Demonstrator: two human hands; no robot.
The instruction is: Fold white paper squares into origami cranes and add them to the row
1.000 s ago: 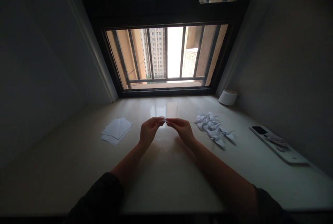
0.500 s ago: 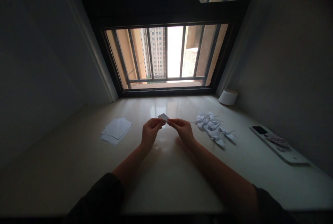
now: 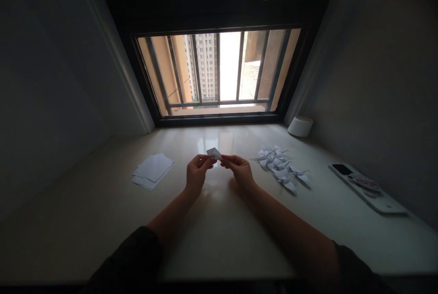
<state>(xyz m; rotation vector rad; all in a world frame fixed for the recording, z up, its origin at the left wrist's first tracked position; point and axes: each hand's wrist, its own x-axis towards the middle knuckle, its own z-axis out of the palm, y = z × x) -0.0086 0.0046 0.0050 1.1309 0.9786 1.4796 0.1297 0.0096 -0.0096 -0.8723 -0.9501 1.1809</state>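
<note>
Between my two hands, above the white sill, is a small folded piece of paper (image 3: 214,152) with a flap raised on its near side. My left hand (image 3: 197,170) is closed, pinching the paper's left lower edge between thumb and fingers. Thumb and forefinger of my right hand (image 3: 242,169) pinch its right corner. Several folded paper cranes (image 3: 278,166) lie in a heap to the right of my right hand. Off to the left of my left hand rests a loose stack of white paper sheets (image 3: 153,170).
A phone (image 3: 369,189) with a round grip on its back lies at the right by the wall. A white round object (image 3: 300,126) stands in the back right corner. The barred window (image 3: 219,121) closes off the far side of the sill.
The folded paper has opened a little: a light flap now shows on its near side, where it looked flat before. Both hands have hardly moved.
</note>
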